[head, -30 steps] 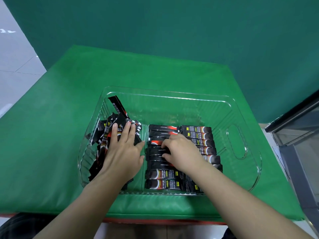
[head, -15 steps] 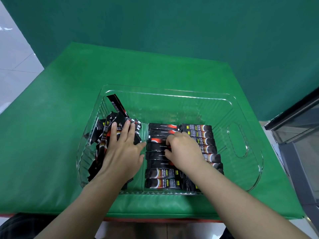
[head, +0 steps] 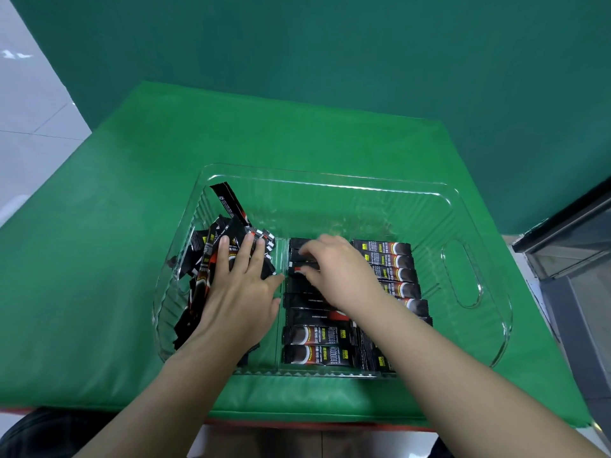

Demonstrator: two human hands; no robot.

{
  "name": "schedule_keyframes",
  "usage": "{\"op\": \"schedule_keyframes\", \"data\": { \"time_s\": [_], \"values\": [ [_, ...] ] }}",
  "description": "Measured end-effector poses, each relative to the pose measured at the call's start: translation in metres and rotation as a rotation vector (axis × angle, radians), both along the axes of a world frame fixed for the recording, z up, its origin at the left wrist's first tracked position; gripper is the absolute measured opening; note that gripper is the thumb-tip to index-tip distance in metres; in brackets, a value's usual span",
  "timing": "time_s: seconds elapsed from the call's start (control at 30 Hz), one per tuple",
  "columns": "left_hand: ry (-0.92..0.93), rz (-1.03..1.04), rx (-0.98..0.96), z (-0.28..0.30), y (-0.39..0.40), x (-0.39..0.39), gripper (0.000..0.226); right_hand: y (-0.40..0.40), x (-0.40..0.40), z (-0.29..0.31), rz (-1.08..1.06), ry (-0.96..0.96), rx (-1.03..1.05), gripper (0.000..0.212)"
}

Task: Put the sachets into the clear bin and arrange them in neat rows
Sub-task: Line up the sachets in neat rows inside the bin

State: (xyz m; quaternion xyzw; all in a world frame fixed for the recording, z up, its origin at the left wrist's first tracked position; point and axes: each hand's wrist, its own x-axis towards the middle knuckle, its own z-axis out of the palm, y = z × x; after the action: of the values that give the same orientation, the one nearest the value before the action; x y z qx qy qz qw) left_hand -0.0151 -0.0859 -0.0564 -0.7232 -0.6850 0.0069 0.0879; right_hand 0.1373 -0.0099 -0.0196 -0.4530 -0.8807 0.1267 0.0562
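Nearest the camera, two bare forearms are reaching over the front edge of the green mat (head: 99, 292) into the clear bin (head: 476, 332). Inside the bin's near half, neat rows of sachets (head: 320, 338) are lying flat in two columns, stacked front to back. The right hand (head: 340, 276) is resting on the left column with its fingers bent down onto the dark packets; whether they are pinching one, I cannot tell. The left hand (head: 238, 292) is lying palm down on a loose pile of sachets (head: 205, 259) at the bin's left side, its fingers straight and slightly apart. One sachet (head: 228, 203) is sticking up tilted behind that pile. Farther back, the bin floor is showing bare, and a dark green wall (head: 330, 61) is standing behind the mat.
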Motion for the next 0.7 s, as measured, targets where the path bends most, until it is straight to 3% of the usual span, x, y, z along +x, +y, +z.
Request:
{"op": "schedule_keyframes", "data": {
  "time_s": [0.27,0.7],
  "values": [
    [0.004,0.019,-0.006,0.002,0.0,0.0,0.039,0.04,-0.075,0.021,0.068,0.36,-0.184,0.04],
    [-0.014,-0.004,-0.043,0.001,0.001,0.0,0.037,0.055,-0.107,0.027,0.114,0.316,-0.038,0.013]
  ]
}}
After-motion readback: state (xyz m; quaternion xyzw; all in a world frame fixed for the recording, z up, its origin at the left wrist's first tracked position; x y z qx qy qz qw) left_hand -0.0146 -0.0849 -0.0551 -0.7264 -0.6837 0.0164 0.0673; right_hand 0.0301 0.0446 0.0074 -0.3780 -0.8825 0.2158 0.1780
